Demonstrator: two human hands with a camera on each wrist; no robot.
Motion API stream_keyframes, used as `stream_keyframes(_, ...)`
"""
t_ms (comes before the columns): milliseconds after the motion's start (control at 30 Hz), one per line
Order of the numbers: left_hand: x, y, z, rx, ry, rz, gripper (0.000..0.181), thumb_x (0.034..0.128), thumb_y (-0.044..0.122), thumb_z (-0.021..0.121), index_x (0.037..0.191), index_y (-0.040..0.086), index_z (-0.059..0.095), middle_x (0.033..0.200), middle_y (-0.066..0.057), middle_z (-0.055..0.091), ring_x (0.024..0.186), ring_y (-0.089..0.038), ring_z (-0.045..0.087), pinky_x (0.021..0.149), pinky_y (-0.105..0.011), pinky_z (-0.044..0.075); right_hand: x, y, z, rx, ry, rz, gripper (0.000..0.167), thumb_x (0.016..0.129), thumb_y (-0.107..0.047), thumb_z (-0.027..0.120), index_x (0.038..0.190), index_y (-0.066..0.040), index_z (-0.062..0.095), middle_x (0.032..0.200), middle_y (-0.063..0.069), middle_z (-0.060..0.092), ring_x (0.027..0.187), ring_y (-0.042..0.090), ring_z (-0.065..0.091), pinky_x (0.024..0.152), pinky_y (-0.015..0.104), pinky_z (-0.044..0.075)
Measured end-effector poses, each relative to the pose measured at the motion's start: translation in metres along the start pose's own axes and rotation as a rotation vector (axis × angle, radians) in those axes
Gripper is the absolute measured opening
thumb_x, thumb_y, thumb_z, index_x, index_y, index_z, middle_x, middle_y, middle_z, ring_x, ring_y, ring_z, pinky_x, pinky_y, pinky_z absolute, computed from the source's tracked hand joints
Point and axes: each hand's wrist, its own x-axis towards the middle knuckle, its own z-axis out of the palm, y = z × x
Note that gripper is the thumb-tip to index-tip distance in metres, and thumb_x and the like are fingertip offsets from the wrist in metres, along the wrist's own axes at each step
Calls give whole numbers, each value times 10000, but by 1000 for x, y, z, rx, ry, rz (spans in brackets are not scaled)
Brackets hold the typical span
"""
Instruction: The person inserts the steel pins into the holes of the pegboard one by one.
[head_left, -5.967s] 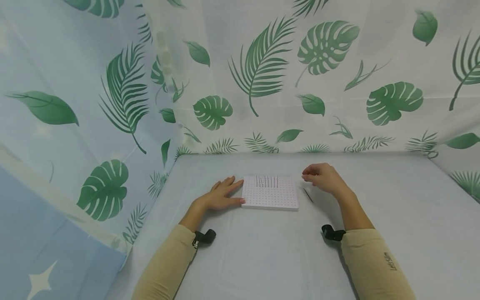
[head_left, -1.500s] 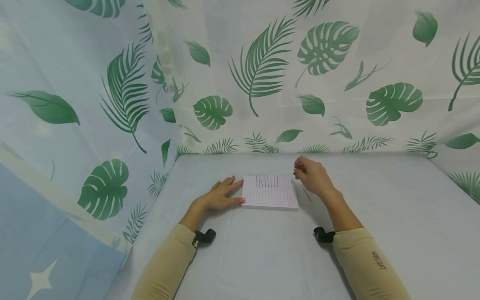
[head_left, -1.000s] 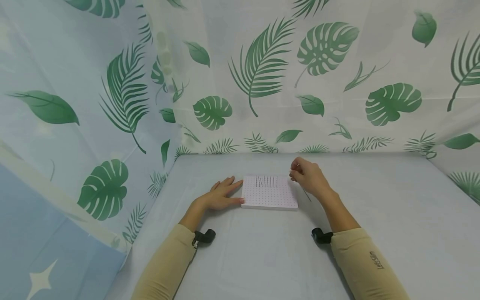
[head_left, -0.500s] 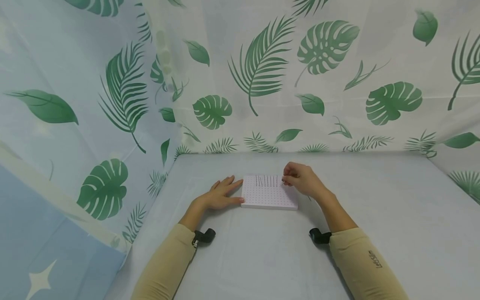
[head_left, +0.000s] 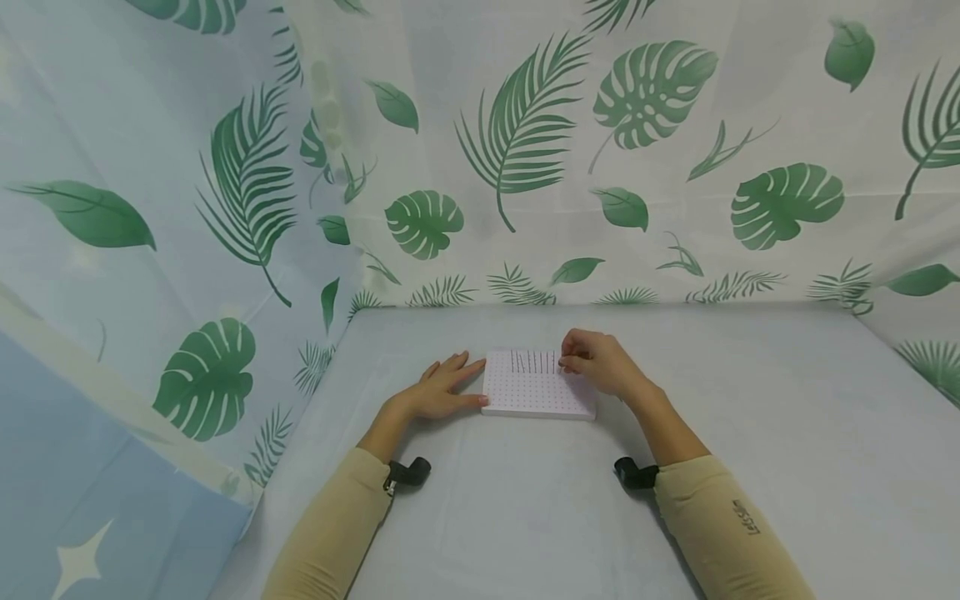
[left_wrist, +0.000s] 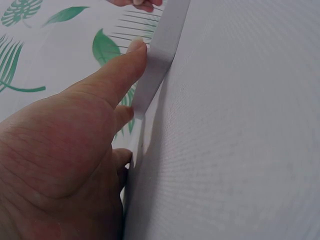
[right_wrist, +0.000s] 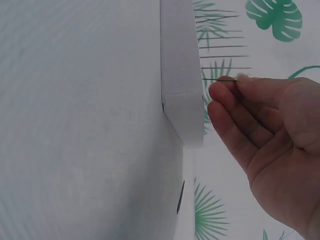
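A white board with rows of small holes (head_left: pixel 536 400) lies flat on the table. Toward its far edge, several thin dark sticks (right_wrist: pixel 225 47) stand in a row, some leaning. My left hand (head_left: pixel 438 396) rests on the table with fingers spread, thumb and index finger touching the board's left edge. Between thumb and fingertips my right hand (head_left: pixel 603 367) pinches another thin dark stick (right_wrist: pixel 216 79) at the right end of the row. This stick's lower end is at the board surface in the right wrist view; whether it sits in a hole I cannot tell.
A loose dark stick (right_wrist: pixel 181 197) lies on the table right of the board, hidden behind the right hand in the head view. A white cloth (head_left: pixel 525 517) covers the table. Leaf-printed curtains (head_left: pixel 667 225) hang behind and at the left.
My right hand has moved left and slightly down from beyond the board's right edge to the row's right end, carrying the stick. The left hand and board stay put.
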Motion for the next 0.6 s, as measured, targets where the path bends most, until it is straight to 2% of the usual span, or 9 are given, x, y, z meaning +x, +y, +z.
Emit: stream_keyframes(600, 1, -1, 0, -5, 2, 6, 848, 969, 675, 569, 1665, 298, 264, 1763, -97, 92, 1642, -293, 17, 1313, -539, -32, 4, 0, 8, -101, -1, -7, 46, 993, -43, 682, 1013, -74, 654, 961, 82, 730, 867, 216, 635, 770, 348, 542)
